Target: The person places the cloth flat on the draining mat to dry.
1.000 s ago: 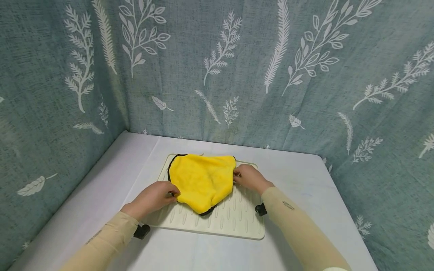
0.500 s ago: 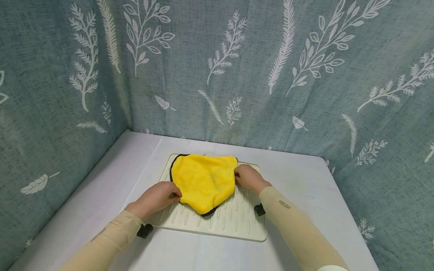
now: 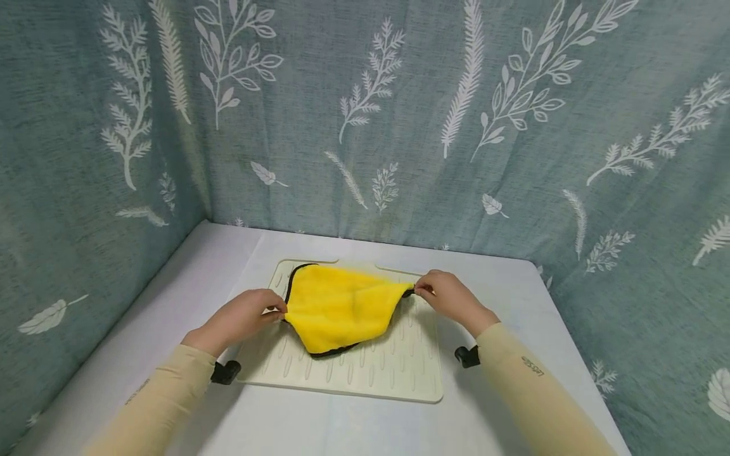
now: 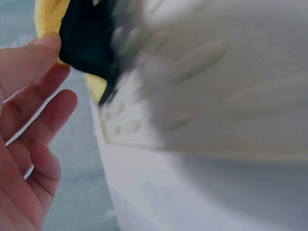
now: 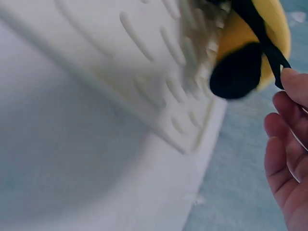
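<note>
A yellow cloth (image 3: 342, 307) with a black edge is stretched between my two hands over a cream ribbed mat (image 3: 365, 379). My left hand (image 3: 242, 318) pinches its left side between thumb and fingers; in the left wrist view the thumb presses on the yellow pile beside a dark underside (image 4: 89, 36). With my right hand (image 3: 450, 297) I pinch the right corner, and the right wrist view shows the black trim (image 5: 262, 36) held at the thumb tip. The cloth's front edge hangs close over the mat's ridges, and its far edge is blurred.
The mat lies on a white-covered table (image 3: 353, 427), with a notch in its far edge. Grey-green curtains (image 3: 319, 114) printed with white leaves stand behind the table and along both sides. A small black device (image 3: 225, 372) sits at each wrist.
My right hand has moved right and drawn the cloth's right corner out with it. The left hand has shifted slightly left and up; the cloth is now pulled wider and tauter.
</note>
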`<state>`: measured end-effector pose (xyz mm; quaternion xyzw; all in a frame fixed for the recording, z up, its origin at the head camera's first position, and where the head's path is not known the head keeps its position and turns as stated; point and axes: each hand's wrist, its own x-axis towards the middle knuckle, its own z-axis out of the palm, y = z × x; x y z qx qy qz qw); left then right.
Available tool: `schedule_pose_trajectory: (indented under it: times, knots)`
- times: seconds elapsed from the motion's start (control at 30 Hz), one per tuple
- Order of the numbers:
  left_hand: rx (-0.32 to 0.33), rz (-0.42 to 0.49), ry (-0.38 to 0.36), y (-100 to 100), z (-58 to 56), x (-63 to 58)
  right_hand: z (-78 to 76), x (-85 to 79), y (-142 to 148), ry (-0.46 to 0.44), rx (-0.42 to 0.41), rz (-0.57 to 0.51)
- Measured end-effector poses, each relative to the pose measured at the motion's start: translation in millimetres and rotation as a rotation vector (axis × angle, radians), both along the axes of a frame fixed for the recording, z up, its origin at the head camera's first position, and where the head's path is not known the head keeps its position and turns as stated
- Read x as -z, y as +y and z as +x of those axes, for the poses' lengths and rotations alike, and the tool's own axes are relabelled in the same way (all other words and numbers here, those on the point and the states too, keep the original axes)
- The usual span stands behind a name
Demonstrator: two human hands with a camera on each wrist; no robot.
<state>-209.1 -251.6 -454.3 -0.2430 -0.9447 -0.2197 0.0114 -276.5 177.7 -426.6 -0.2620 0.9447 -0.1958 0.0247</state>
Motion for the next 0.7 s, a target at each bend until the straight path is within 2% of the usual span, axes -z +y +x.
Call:
schedule_pose_trajectory:
  times: [0.2,0.33,0.5,0.7]
  knots:
    - [-0.034,-0.013,-0.012,-19.0,-6.3,-9.5,23.7,-15.0,39.5,0.039,0.023,-0.031]
    - [-0.069,-0.014,-0.018,-30.7,-8.7,-12.2,34.4,-18.1,63.4,0.078,0.077,-0.044]
    - [-0.096,-0.006,-0.021,-37.5,-12.9,-14.2,38.0,-16.2,79.7,0.090,0.137,-0.048]
    - [-0.086,-0.001,0.004,-32.0,-18.9,-13.0,35.8,-7.4,79.5,0.045,0.147,-0.050]
